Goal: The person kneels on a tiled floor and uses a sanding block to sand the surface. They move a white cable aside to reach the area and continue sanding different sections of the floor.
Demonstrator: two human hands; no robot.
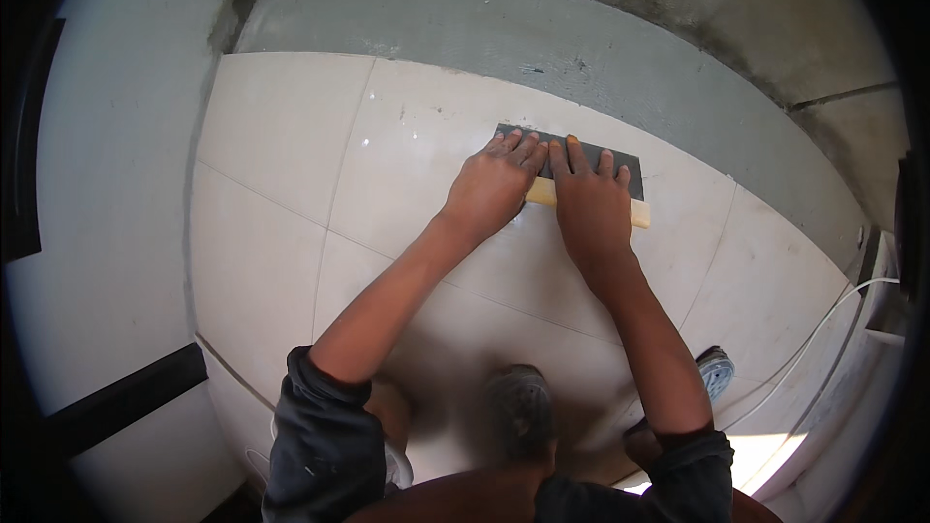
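Observation:
Both hands rest on a dark rectangular float [618, 181] with a pale yellow handle [638, 214], lying at a slant on the large cream tiles. My left hand [491, 181] grips its left part, fingertips over the dark plate. My right hand [591, 203] grips the right part, fingers a little spread on the plate. Both thumbs are mostly hidden. The float sits a short way below the edge where the tiles meet a grey strip [407, 15].
A pale wall [107, 165] with dark bands rises at the left; darker concrete [727, 10] borders the top. A white cable [819, 329] runs along the right. A shoe [518, 412] is below my arms, another [714, 373] at the lower right. Small white specks dot the tiles.

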